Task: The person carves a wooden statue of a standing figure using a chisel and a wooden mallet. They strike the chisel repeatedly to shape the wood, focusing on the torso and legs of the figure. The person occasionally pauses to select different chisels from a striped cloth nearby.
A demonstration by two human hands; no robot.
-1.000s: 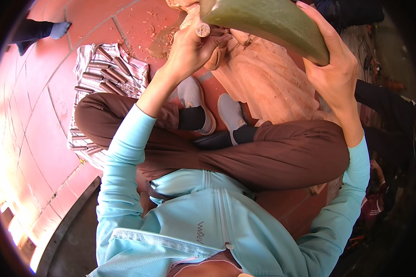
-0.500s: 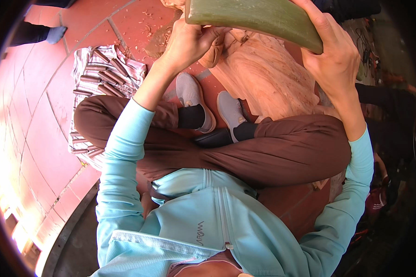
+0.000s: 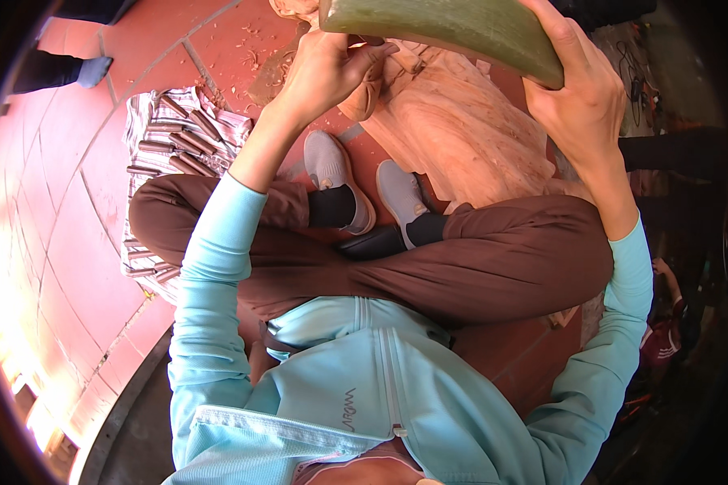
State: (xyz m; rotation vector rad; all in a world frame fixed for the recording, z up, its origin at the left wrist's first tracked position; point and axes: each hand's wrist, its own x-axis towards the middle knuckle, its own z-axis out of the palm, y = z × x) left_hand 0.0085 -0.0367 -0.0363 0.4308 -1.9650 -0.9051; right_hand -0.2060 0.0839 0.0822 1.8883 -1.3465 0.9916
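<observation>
I sit cross-legged on a red tiled floor. My right hand [image 3: 582,105] grips one end of a long, smooth green block [image 3: 453,28] held across the top of the view. My left hand [image 3: 323,73] is closed in a fist just under the block's other end, around a carving tool that my fingers and the block almost entirely hide. The fist rests against a pale carved wooden piece [image 3: 453,137] lying on the floor in front of my grey shoes [image 3: 332,166].
A striped cloth [image 3: 150,121] on my left carries several brown-handled chisels [image 3: 178,137]. Wood chips [image 3: 251,56] lie on the tiles near the carving. Another person's foot [image 3: 89,71] shows at the upper left, and a dark-clad person [image 3: 679,153] is at the right.
The green block has swung left and down over my left fist, covering the round tool end that showed above it. My right hand came with it.
</observation>
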